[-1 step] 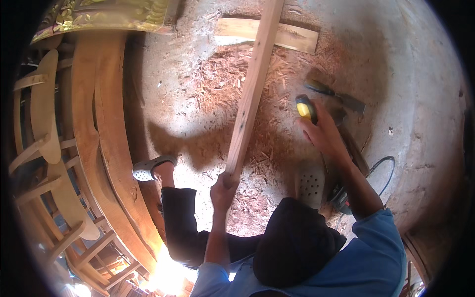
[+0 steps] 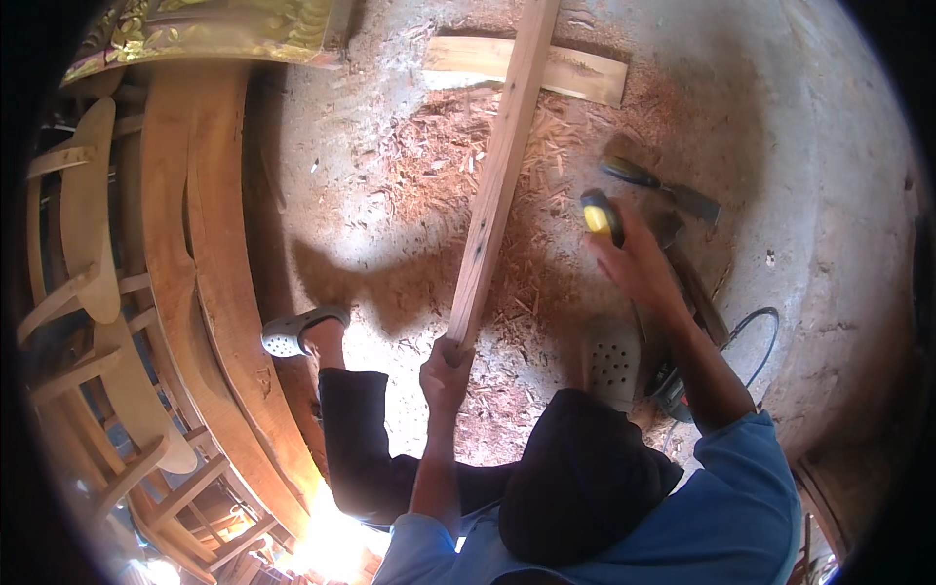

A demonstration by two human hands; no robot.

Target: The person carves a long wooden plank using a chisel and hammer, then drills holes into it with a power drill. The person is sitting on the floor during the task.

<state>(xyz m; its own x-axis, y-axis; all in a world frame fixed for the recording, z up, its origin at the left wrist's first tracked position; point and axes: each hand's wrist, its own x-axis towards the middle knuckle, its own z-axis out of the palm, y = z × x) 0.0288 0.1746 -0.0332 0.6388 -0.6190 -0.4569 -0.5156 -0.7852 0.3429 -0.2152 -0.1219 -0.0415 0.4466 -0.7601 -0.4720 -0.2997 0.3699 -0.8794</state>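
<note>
My left hand (image 2: 448,375) is closed around the near end of a long squared wooden bar (image 2: 494,195). The bar slants away from me, its far part over a short flat board (image 2: 585,76) on the floor. To the right, my right hand (image 2: 639,255) is closed on a tool with a yellow-and-black handle (image 2: 598,216); the rest of that tool is hidden by the hand. Just beyond it lies a chisel (image 2: 694,203) with a dark handle and a wide flat blade, apart from my fingers.
Wood shavings (image 2: 429,156) cover the floor around the bar. Thick planks (image 2: 219,244) and curved wooden frames (image 2: 93,214) stand at the left. A carved gilded panel (image 2: 214,34) is at the far left. By my right foot's clog (image 2: 612,366) lies a dark tool with a cable (image 2: 673,390).
My left hand and the bar's near end have shifted slightly to the right. My right hand has hardly moved.
</note>
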